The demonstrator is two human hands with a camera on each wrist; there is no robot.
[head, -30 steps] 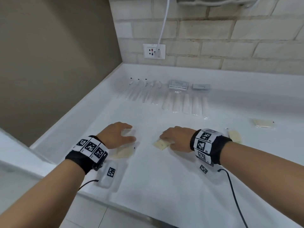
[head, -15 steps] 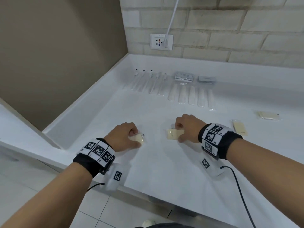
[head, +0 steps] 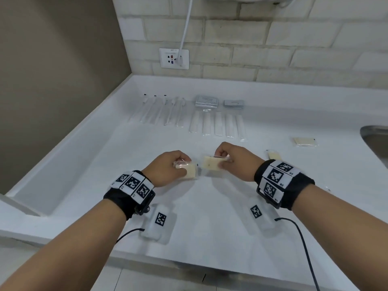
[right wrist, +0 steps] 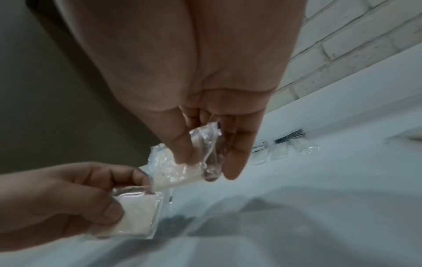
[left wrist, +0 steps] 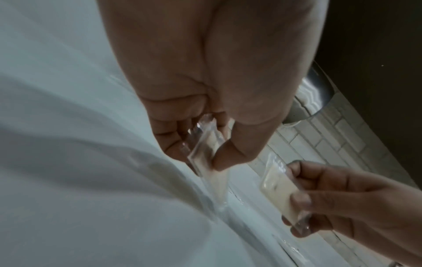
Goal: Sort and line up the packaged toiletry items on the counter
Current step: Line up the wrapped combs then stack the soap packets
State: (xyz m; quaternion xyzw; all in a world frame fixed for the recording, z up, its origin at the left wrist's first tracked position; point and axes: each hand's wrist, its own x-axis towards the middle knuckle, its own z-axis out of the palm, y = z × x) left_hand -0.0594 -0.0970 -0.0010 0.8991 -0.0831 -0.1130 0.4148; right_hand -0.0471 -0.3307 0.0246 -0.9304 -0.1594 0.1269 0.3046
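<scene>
My left hand (head: 180, 164) pinches a cream soap bar in a clear wrapper (head: 190, 172) between thumb and fingers, lifted just above the white counter (head: 210, 217). The same left-hand packet (left wrist: 205, 153) shows edge-on in the left wrist view. My right hand (head: 222, 159) pinches a second wrapped cream soap packet (head: 211, 163), a few centimetres right of the first. In the right wrist view that packet (right wrist: 173, 171) hangs from my thumb and fingers, with the left hand's packet (right wrist: 137, 215) below left.
Further back lie a row of wrapped toothbrushes (head: 159, 111), a row of wrapped white sticks (head: 218, 123) and two grey sachet stacks (head: 206, 101). Two more soap packets (head: 304, 141) (head: 273, 154) lie to the right. A steel sink (head: 375, 141) sits at the right edge.
Both hands went from pressing on the packets on the counter to pinching them and lifting them slightly, bringing the two packets close together.
</scene>
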